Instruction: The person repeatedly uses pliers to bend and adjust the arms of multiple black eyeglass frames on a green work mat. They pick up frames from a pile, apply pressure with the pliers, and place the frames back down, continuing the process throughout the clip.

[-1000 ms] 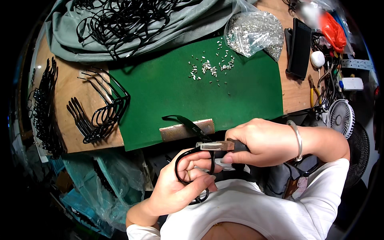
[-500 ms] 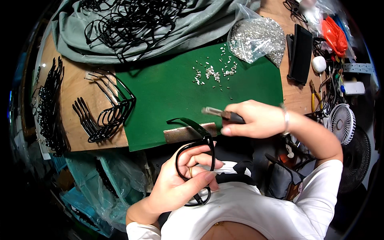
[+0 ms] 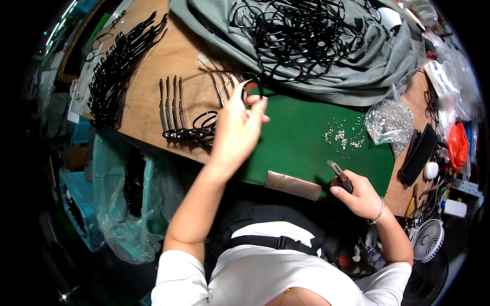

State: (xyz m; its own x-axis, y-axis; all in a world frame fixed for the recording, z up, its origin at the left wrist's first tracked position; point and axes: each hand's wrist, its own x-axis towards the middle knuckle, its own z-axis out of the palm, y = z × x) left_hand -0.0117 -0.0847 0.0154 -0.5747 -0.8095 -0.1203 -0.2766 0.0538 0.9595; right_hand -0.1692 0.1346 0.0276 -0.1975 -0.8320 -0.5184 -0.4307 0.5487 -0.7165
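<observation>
My left hand (image 3: 237, 130) reaches over the left edge of the green mat (image 3: 296, 117), closed round a black eyeglass frame (image 3: 261, 87); my fingers hide part of it. Directly under and beside that hand stands a row of black eyeglass frames (image 3: 178, 135) on the wooden tabletop, their temples pointing away from me. Over the mat's near right part, my right hand (image 3: 361, 196) grips dark-handled pliers (image 3: 343, 178), the metal tip pointing up and left. Small silver pieces (image 3: 340, 136) lie scattered on the mat beyond the tip.
Grey cloth (image 3: 204, 23) at the back bears a tangled heap of black frames (image 3: 306, 35). More frames (image 3: 115, 76) are stacked far left. A clear bag of silver pieces (image 3: 390, 122), a black case (image 3: 418, 153) and a small fan (image 3: 427, 239) stand right. A metal strip (image 3: 292, 184) lines the mat's front edge.
My left hand has carried the eyeglass frame from near my lap out to the row of frames. The right hand with the pliers has drawn back a little. The view has shifted left.
</observation>
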